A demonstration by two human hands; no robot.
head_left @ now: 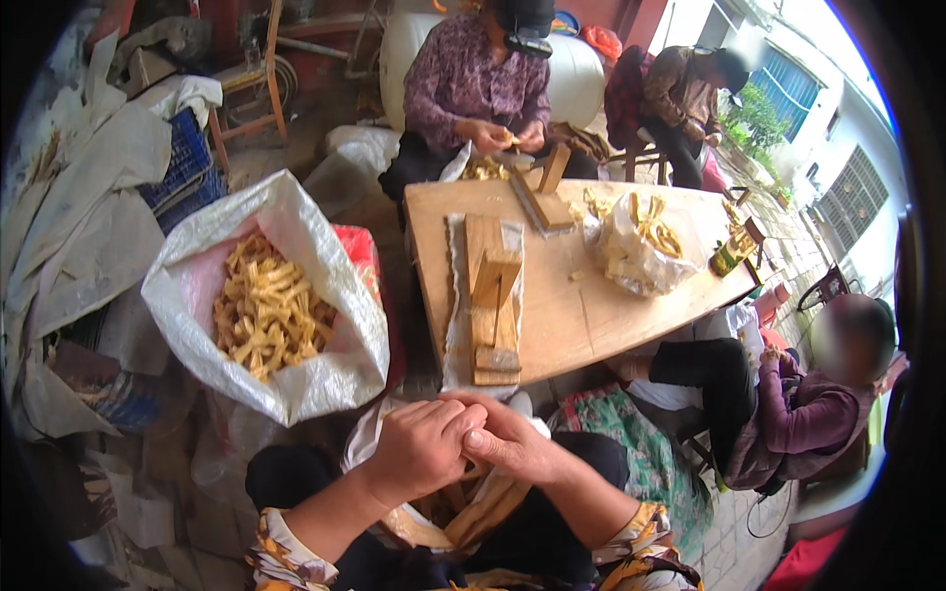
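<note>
Above my lap, my left hand (419,445) is closed in a fist and meets my right hand (512,441), whose fingers curl round against it. Whatever lies inside the two hands, if anything, is hidden by the fingers. Below them, between my knees, an open pale bag (414,527) shows some long yellowish-brown pieces. Just beyond my hands, at the near end of the table, stands a wooden jig (496,286): a board with an upright block and a thin rod. It rests on a white cloth (455,295).
On my left, a large white woven sack (330,379) holds many yellow-brown dried pieces (266,305). The wooden table (562,335) carries a second wooden jig (544,202), a plastic bag of pieces (641,261) and a can (731,251). Several people sit around it.
</note>
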